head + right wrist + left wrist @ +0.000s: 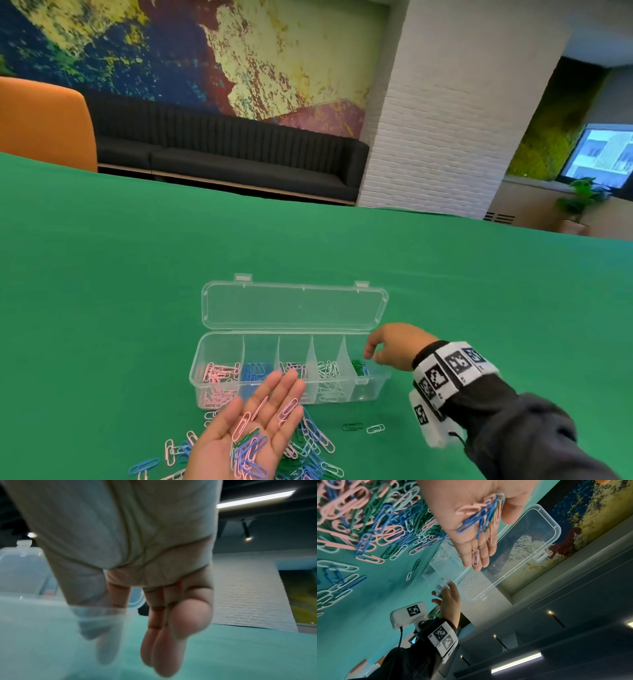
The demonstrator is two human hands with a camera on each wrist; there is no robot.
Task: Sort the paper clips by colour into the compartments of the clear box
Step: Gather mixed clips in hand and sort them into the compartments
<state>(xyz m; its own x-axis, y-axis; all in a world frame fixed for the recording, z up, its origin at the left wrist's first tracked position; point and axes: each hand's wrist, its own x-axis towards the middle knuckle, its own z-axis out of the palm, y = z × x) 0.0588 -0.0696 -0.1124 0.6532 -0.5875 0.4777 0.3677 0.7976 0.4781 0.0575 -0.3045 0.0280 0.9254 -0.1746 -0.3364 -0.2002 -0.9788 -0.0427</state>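
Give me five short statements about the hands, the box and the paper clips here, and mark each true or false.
1. The clear box has its lid open. True.
2. The left hand lies palm up with paper clips on it. True.
3. The right hand is at the pink end of the box. False: it is at the right end, by the green clips.
4. All clips are already in the box. False: a mixed pile lies on the green table.
5. The leftmost compartment holds pink clips. True.
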